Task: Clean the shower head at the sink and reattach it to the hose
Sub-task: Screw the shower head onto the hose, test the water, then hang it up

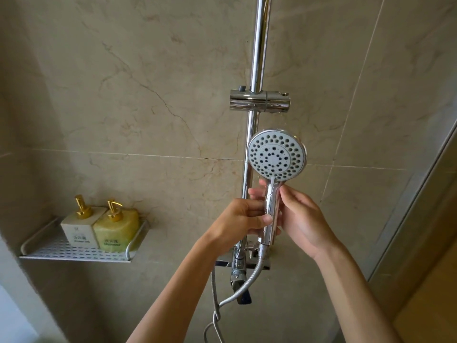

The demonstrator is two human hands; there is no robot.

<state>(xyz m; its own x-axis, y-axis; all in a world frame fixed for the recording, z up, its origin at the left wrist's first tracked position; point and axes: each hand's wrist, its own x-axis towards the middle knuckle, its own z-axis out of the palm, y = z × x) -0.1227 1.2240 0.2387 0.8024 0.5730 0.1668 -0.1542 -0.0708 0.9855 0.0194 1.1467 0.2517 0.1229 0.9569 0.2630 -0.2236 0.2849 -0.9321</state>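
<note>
A person stands in a beige marble-tiled shower, seen from a head-worn camera looking at their two bare arms reaching forward. Both hands hold a round chrome shower head with a grey perforated spray face [277, 155], raised in front of the vertical chrome slide rail [257, 58], just below the rail's empty chrome holder bracket [259, 103]. The spray face looks toward the camera.

The left hand [243, 216] has its grip curled round the chrome handle, thumb across the front and fingertips showing behind. The right hand [303, 214] pinches the handle from the other side, fingers bent against it. A flexible silver metal hose [247, 282] runs from the base of the handle, curving down past the chrome mixer valve [241, 264] and looping out of view.

On the left wall, a white perforated metal shelf [61, 251] carries a white square pump bottle [80, 227] and, touching it, a yellow-green square pump bottle [116, 230], both with gold pumps.

The head appears joined to the hose, so this is either the start, before unscrewing, or the end, after reattaching; which cannot be told. If unscrewing, the next move calls for one hand steadying the handle while the other twists the hose nut at its base.
</note>
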